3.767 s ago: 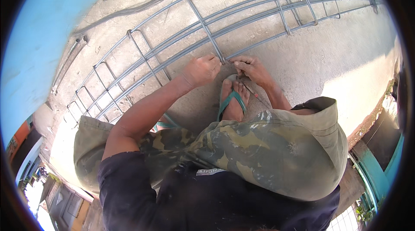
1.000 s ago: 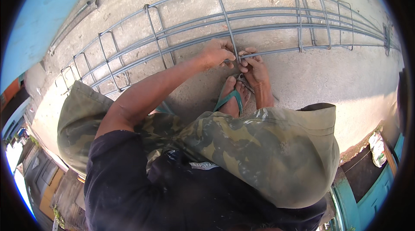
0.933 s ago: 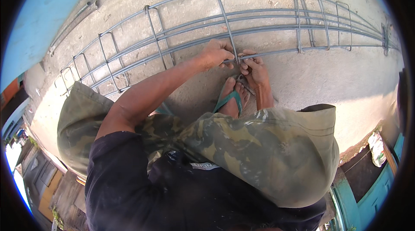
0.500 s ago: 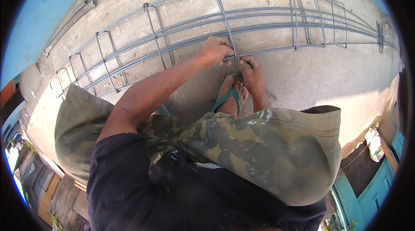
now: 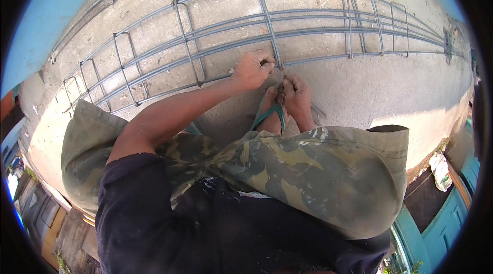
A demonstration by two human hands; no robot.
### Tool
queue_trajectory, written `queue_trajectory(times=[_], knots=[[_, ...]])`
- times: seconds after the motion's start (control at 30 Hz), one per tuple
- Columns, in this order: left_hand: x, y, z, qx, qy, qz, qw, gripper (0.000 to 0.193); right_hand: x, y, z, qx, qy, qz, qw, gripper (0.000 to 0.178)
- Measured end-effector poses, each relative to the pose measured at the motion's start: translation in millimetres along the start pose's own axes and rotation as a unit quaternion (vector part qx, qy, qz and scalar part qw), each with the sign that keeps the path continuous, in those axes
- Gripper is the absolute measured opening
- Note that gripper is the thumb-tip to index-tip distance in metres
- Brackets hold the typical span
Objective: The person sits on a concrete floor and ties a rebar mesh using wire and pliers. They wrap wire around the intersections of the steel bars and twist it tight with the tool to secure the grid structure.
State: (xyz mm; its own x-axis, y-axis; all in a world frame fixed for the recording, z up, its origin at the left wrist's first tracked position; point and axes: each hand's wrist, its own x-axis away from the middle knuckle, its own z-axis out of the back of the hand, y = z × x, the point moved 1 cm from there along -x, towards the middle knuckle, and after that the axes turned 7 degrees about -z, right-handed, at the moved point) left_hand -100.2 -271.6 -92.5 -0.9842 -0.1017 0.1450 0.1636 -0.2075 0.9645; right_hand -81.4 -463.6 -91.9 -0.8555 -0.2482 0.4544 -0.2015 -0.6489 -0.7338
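Left hand [image 5: 251,71] curled beside steel cage [image 5: 268,21] | right hand [image 5: 297,94] bunched, lower | pinching anything: cannot tell

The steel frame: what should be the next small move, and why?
Perhaps raise the right hand to the corner where the nearest stirrup meets the near bar: the left hand is beside that corner, the right just below it.

- Left hand [image 5: 252,70], fingers curled, beside a stirrup [image 5: 273,43] of the rebar cage [image 5: 268,16]
- Right hand [image 5: 294,89], fingers bunched, just below its corner
- Green-strapped flip-flop [image 5: 266,118] on a foot [image 5: 270,125]
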Motion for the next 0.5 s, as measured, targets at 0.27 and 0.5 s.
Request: queue_trajectory(times=[0.27, 0.5], knots=[[27.7, -7.8, -14.9, -0.23, 0.032, -0.29, 0.928, 0.029, 14.1, -33.2, 8.2, 0.186, -0.04, 0.12, 0.974, 0.019], [26.3, -9.4, -14.6, -0.228, 0.042, -0.298, 0.926, 0.028, -44.2, -60.9, 31.7, 0.218, -0.028, 0.201, 0.955, 0.012]])
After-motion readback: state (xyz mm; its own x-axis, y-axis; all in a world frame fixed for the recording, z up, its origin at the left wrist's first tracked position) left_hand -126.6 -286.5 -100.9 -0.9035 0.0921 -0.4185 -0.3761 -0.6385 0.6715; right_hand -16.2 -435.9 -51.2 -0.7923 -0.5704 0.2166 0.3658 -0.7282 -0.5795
